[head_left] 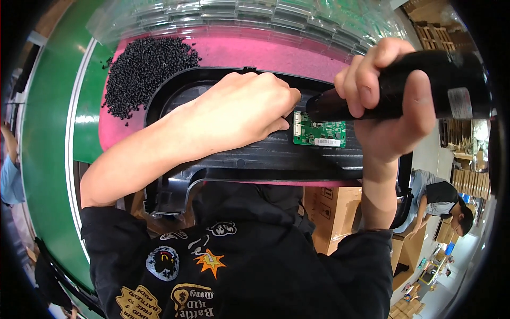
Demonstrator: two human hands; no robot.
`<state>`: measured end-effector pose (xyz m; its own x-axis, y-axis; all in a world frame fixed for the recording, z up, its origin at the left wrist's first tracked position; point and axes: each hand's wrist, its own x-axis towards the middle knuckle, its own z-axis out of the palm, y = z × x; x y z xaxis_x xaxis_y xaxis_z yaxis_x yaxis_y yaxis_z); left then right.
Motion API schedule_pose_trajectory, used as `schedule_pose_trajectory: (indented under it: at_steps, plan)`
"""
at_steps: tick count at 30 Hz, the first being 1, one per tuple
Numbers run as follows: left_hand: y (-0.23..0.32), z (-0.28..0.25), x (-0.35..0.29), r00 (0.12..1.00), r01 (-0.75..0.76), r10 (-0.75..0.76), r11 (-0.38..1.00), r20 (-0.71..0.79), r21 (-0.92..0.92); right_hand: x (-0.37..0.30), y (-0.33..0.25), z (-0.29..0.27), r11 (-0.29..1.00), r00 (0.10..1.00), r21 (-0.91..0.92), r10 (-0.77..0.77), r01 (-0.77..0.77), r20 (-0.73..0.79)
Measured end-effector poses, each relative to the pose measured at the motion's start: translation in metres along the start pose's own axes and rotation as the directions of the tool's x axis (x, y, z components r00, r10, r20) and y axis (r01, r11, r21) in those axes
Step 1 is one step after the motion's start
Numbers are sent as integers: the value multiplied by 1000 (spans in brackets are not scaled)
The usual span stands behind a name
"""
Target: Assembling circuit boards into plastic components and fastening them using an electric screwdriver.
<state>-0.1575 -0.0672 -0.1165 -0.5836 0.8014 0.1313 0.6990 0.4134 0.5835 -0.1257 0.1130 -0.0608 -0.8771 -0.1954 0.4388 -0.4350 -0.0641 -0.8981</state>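
My right hand (396,106) is wrapped round a thick black electric screwdriver (451,80). Its tapered front end points left and reaches over the top of a green circuit board (319,137); the tip itself is hard to make out. The board has white connectors along its left side and lies inside a long black plastic housing (255,173). My left hand (260,106) is closed over the housing, just left of the board, with thumb and fingers drawn together. Whatever they pinch, if anything, is hidden.
A heap of tiny black screw-like pieces (149,69) lies on the pink mat (276,47) at the far left. Stacked clear plastic trays (249,18) line the back. Cardboard boxes (332,212) stand below the table edge. Another person (438,199) bends over at the right.
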Motion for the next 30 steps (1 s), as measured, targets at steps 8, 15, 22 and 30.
schedule_pose_trajectory:
  at_steps: [8,15,22,30]
  plan:
    - [3,2,1,966,-236,231,971,-113,-32,-19,-43,-2,943,985,294,-126,156,-118]
    - [0,5,5,865,-470,396,854,-309,-224,-29,-55,-12,936,978,293,-164,195,-126]
    - [0,-53,-11,891,-81,143,984,-430,157,-43,-58,-45,995,996,57,-78,80,-39]
    - [-71,-59,-61,923,359,-298,895,-244,266,-65,-33,-57,998,992,18,-56,58,-110]
